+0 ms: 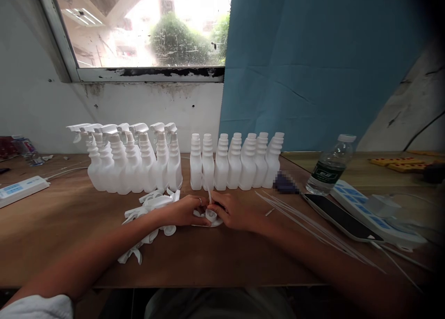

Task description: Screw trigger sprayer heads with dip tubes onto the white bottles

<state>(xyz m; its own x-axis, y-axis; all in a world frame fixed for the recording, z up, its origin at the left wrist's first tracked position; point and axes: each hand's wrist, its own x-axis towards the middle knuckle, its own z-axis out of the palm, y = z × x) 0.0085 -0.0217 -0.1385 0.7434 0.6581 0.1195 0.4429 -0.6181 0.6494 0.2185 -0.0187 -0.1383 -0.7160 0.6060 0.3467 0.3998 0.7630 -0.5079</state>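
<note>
At the table's middle, my left hand (191,211) is closed around a white trigger spray head (211,216), which lies with its round collar facing up. My right hand (230,211) pinches a thin white plastic tube (209,194) that stands upright at the collar. Whether the tube's lower end sits inside the collar is hidden by the fingers. Beside my left forearm lies a loose pile of white spray heads (153,212). Several thin tubes (295,217) lie spread next to my right forearm, with a short tube piece (269,212) nearby.
Behind my hands stand a row of open white bottles (234,163) and, further left, a group of bottles with spray heads fitted (132,163). To the right are a water bottle (328,168), a phone (342,217) and a power strip (375,217). Another power strip (24,190) lies far left.
</note>
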